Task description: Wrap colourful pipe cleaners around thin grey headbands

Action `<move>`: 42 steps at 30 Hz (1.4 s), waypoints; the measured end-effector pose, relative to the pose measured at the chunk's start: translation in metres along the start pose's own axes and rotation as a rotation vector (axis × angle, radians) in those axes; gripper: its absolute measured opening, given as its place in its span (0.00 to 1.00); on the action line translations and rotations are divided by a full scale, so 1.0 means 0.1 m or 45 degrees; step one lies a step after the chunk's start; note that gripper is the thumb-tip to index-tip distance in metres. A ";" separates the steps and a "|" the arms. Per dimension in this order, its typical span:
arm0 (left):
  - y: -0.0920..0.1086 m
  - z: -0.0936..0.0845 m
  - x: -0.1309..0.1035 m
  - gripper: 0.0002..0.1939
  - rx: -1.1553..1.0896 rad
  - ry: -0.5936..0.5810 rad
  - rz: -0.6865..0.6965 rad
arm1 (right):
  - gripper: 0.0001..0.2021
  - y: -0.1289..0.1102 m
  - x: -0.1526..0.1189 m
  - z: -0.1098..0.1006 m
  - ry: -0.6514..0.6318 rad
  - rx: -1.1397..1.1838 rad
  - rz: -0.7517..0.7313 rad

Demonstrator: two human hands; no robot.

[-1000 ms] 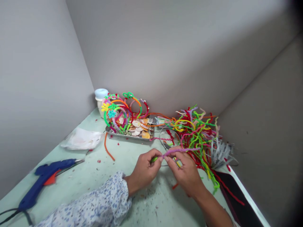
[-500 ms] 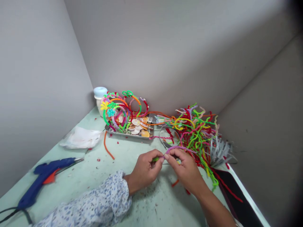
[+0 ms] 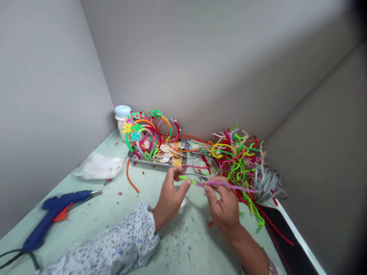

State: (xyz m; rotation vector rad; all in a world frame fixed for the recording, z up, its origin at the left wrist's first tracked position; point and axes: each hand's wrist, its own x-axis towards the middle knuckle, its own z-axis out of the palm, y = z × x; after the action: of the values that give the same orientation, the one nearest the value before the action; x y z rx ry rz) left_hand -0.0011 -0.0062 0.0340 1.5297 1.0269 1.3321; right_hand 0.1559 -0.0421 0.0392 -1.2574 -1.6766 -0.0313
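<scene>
Between my two hands is a thin metal band with fuzzy stem wound on it, green at the left and purple beside it. My left hand has its fingers closed round the green wrapped part. My right hand pinches the purple stem where it meets the band, and the loose purple tail runs out to the right past the fingers. Behind the hands, bare metal bands lie on the table beside a large heap of coloured fuzzy stems.
Finished-looking colourful hoops stand in a metal tray of shells, with a blue-lidded jar behind. At the left are a blue glue gun and a white plastic packet. A black flat object lies at the right edge.
Both hands have shifted; my left hand has risen and its fingers have spread along the band, showing more green. The purple tail now stretches out straighter to the right.
</scene>
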 end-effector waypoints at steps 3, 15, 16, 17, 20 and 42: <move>-0.09 0.05 0.01 0.16 -0.176 0.165 -0.245 | 0.04 0.14 -0.09 0.09 0.115 -0.094 -0.078; -0.31 0.16 -0.01 0.16 -0.692 -0.352 -0.772 | 0.07 0.32 -0.26 0.27 -0.110 -0.147 -0.260; -0.33 0.15 0.00 0.14 -0.674 -0.342 -0.775 | 0.07 0.32 -0.25 0.27 -0.130 -0.145 -0.260; -0.35 0.15 0.00 0.14 -0.655 -0.337 -0.772 | 0.06 0.31 -0.24 0.27 -0.144 -0.148 -0.261; -0.38 0.13 0.01 0.15 -0.612 -0.346 -0.749 | 0.06 0.32 -0.23 0.27 -0.162 -0.154 -0.259; -0.51 0.14 -0.03 0.13 -0.449 -0.393 -0.591 | 0.04 0.37 -0.26 0.34 -0.269 0.145 0.059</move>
State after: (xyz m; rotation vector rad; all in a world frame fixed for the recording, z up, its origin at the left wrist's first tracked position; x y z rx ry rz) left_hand 0.0097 0.0057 -0.0167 1.1013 0.8303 0.8631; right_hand 0.1589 -0.0253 -0.0147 -1.2471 -1.8008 0.2292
